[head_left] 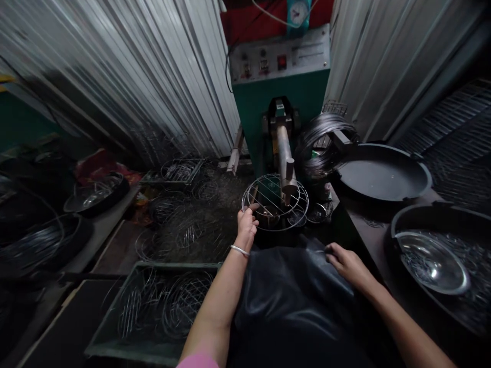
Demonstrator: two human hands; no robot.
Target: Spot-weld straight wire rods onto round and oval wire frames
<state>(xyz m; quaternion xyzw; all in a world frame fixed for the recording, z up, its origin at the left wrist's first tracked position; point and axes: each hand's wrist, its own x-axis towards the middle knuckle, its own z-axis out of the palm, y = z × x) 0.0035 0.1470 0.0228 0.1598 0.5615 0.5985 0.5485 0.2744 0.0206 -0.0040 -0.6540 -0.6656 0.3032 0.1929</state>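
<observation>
My left hand grips the left rim of a round wire rack. The rack lies roughly level around the lower tip of a spot welder's metal arm; whether they touch I cannot tell. My right hand is closed at the right side of the black apron over my lap. Its thumb and fingers are pressed together, and what they hold, if anything, is hidden. The welder's green body stands straight ahead, with a switch panel above the arm.
A green crate with several round wire racks stands at lower left. On the right are a black basin of small metal pieces with a metal bowl in it, and a shallow pan. Coiled wire hangs beside the welder.
</observation>
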